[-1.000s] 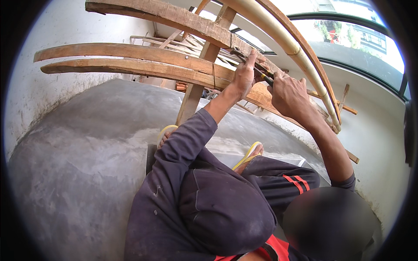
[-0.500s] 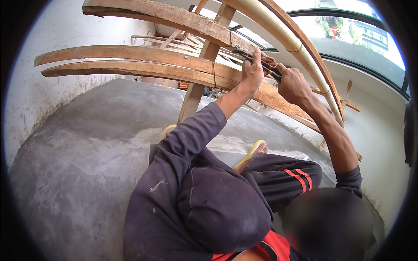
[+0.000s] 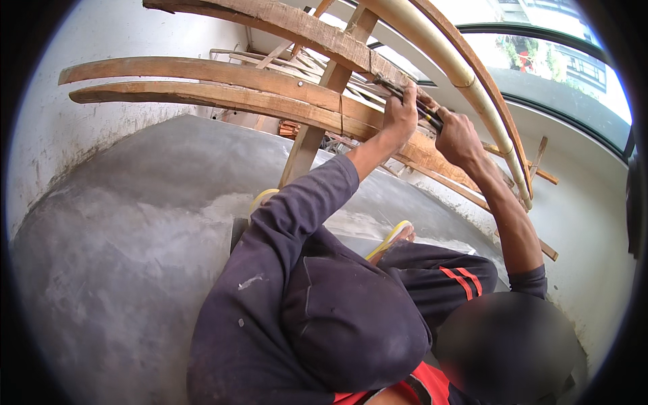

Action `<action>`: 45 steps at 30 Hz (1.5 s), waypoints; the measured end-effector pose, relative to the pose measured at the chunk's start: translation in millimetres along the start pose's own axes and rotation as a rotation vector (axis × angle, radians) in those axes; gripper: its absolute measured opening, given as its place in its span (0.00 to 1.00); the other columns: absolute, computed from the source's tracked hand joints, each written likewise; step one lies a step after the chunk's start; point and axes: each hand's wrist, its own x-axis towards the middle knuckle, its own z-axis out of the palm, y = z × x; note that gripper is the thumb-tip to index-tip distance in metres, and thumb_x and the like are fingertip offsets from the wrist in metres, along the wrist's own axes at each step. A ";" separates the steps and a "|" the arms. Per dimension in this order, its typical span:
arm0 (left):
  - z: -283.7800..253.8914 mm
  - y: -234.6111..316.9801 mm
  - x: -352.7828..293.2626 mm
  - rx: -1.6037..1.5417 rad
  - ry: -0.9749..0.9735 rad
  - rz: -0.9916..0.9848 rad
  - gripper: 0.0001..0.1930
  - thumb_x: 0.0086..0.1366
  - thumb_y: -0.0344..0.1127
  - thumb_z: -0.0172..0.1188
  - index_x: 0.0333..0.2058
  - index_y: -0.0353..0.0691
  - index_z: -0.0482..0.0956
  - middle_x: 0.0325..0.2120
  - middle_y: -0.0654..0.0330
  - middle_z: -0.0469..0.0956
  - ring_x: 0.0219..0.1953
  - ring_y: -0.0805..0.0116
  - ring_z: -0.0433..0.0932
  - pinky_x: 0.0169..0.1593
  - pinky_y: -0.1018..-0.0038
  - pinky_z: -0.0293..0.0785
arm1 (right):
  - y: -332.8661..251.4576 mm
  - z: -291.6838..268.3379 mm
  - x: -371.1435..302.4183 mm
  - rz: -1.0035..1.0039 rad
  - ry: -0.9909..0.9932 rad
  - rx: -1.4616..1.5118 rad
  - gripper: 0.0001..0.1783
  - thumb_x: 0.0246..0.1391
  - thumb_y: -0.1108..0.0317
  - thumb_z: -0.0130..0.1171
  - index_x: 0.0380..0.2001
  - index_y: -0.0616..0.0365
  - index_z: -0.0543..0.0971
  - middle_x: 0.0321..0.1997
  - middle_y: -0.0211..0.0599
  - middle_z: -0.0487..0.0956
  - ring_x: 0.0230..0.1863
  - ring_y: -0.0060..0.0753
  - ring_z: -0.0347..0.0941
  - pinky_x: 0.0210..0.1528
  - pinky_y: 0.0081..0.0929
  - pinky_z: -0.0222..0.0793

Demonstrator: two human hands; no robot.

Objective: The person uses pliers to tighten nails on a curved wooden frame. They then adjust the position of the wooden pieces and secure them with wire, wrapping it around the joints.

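My right hand [image 3: 460, 138] is closed round the black handle of a long dark hand tool [image 3: 433, 121] with a yellow band; its exact kind is unclear. Closer to the tool's front end, my left hand [image 3: 401, 118] is closed on it, thumb up, with its other fingers partly hidden. The tool's tip lies against the rough upper timber beam [image 3: 270, 21], near a thin dark tie around the wood. Below run two more timber beams, a smoother one [image 3: 189, 71] and a lower one [image 3: 202, 93], with another dark tie round them. An upright wooden post [image 3: 304, 152] crosses behind.
A round pale pole [image 3: 445, 61] and a curved board [image 3: 489, 74] slant down on the right, before a dark-framed window [image 3: 540, 61]. Loose timber lies behind the beams. Grey concrete floor [image 3: 121, 223] spreads leftward to a stained white wall [image 3: 34, 128]. My bent knees are below.
The view has shifted slightly, so the beams sit a little higher and further right. Both hands stay on the tool, which has moved only slightly.
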 end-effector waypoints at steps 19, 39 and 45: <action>24.2 55.2 -21.3 -0.673 0.212 -0.355 0.15 0.61 0.45 0.60 0.26 0.45 0.67 0.19 0.67 0.68 0.23 0.72 0.71 0.35 0.71 0.76 | -45.8 -0.9 -40.8 0.040 0.233 -0.297 0.16 0.44 0.76 0.55 0.38 0.70 0.71 0.35 0.55 0.76 0.42 0.51 0.75 0.41 0.40 0.72; -0.5 31.3 -1.4 -1.103 -0.324 -0.292 0.13 0.53 0.38 0.58 0.14 0.49 0.66 0.11 0.72 0.64 0.19 0.77 0.67 0.39 0.71 0.72 | -44.6 -54.2 -10.8 0.140 -0.429 0.044 0.20 0.59 0.58 0.53 0.36 0.71 0.78 0.26 0.53 0.77 0.30 0.48 0.76 0.38 0.44 0.68; 14.9 17.2 -10.7 -0.681 0.036 -0.280 0.07 0.60 0.38 0.48 0.29 0.43 0.63 0.23 0.61 0.63 0.29 0.67 0.68 0.44 0.63 0.73 | -12.4 -6.5 -18.0 0.130 -0.209 0.160 0.14 0.56 0.69 0.50 0.42 0.67 0.76 0.30 0.63 0.77 0.35 0.58 0.76 0.40 0.47 0.68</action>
